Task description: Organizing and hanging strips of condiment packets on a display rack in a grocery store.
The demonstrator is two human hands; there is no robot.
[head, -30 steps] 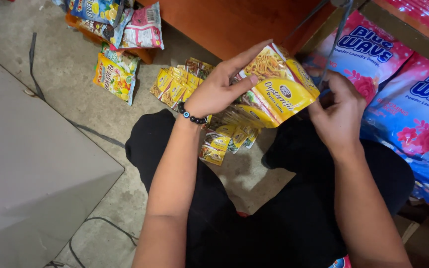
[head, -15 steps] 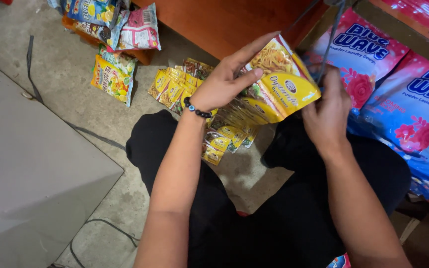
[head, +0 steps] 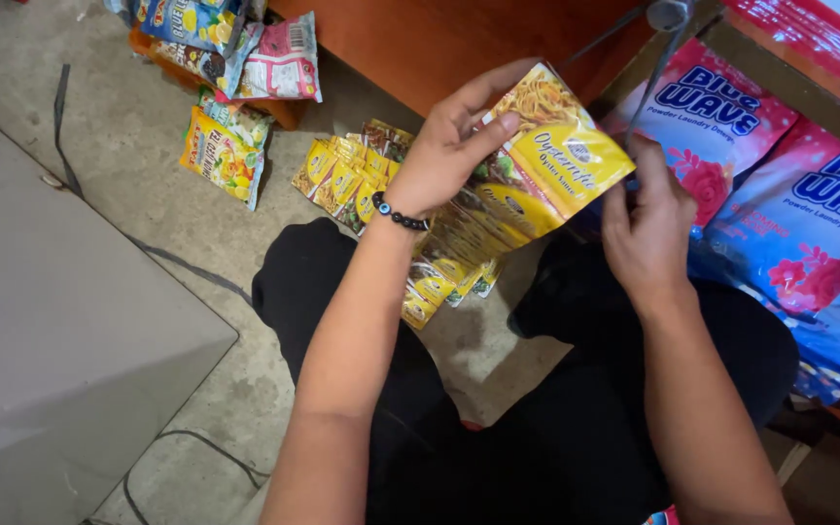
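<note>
My left hand [head: 451, 141], with a dark bead bracelet at the wrist, grips the top of a stack of yellow sauce sachets [head: 556, 160] held up over my lap. More sachets of the same strip hang down below it [head: 449, 267]. My right hand [head: 646, 228] is at the stack's right lower edge, fingers curled against it. Another pile of yellow sachets [head: 342, 175] lies on the concrete floor just left of my left hand.
Pink and blue laundry powder bags [head: 809, 243] are stacked at the right. Colourful snack packets [head: 226, 146] lie at the upper left near an orange wooden cabinet [head: 420, 39]. A grey flat board [head: 60, 321] covers the left, with a cable [head: 177, 447] on the floor.
My left hand has lifted and turned the yellow sachet stack slightly upward and right. My right hand has shifted lower along the stack's right edge.
</note>
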